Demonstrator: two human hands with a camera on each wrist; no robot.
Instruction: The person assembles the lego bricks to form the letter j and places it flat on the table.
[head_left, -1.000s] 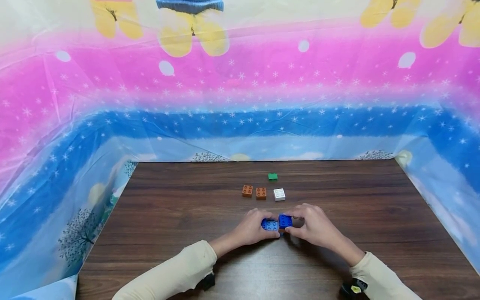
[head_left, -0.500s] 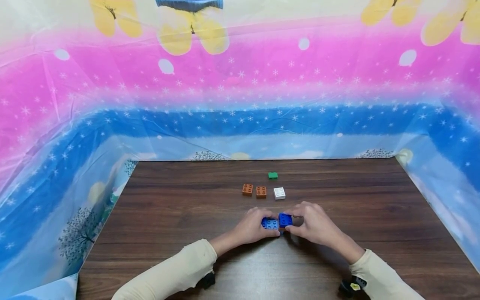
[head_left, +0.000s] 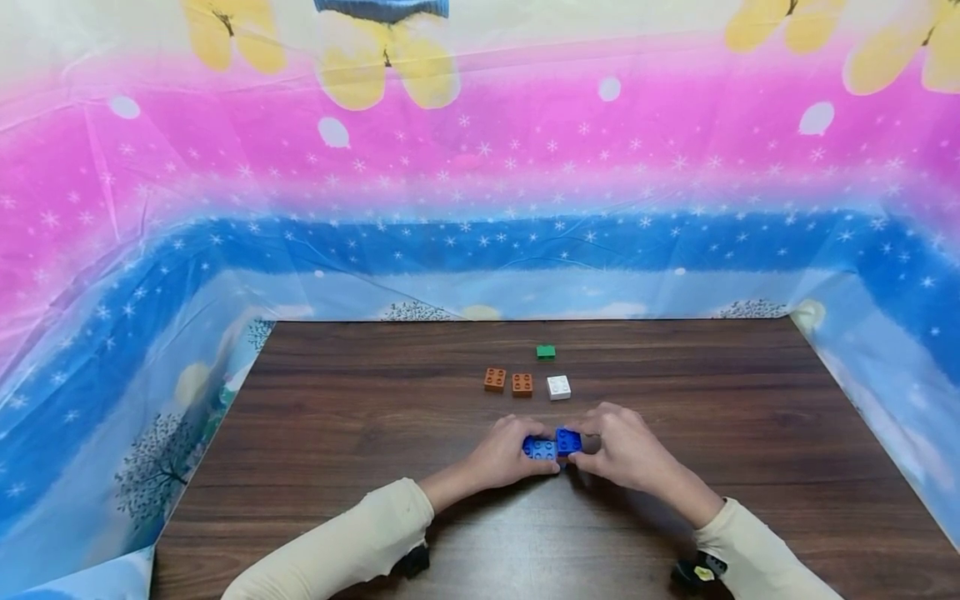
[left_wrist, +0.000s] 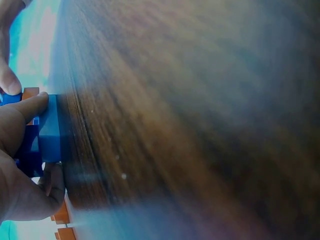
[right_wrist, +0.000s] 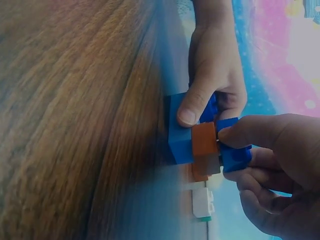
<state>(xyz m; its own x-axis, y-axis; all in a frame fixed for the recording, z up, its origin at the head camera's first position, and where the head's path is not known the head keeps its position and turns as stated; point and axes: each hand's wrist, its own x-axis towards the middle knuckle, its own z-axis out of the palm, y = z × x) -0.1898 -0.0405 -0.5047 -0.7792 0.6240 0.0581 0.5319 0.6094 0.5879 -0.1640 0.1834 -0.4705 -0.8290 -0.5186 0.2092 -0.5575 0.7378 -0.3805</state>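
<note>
Head view first: patterned cloth (head_left: 465, 242) behind and to both sides, then the dark wooden table (head_left: 337, 400), spread beneath everything else. Near the middle, left hand (head_left: 504, 454) pinching the left part of a studded block assembly (head_left: 543, 451) between thumb and fingers; right hand (head_left: 626, 450) pinching a dark blue block (head_left: 568, 441) at the assembly's right end, directly above an orange block (right_wrist: 204, 137) borne on a lighter blue block (right_wrist: 179, 135). Impossible to tell whether fully seated, or whether quite touching the tabletop.

Likeliest trouble, as a judgement: a crooked join or a toppled orange block, from pressing off-centre with studs hidden; also a twisted base, from too slack a left pinch.

Long axis of the assembly running left to right, roughly parallel to the table's far edge; studs upward, right end higher.

Beyond, apart from both hands: left orange block (head_left: 494, 380), middle orange block (head_left: 522, 385), white block (head_left: 558, 387), and, farthest back, green block (head_left: 545, 352).
</note>
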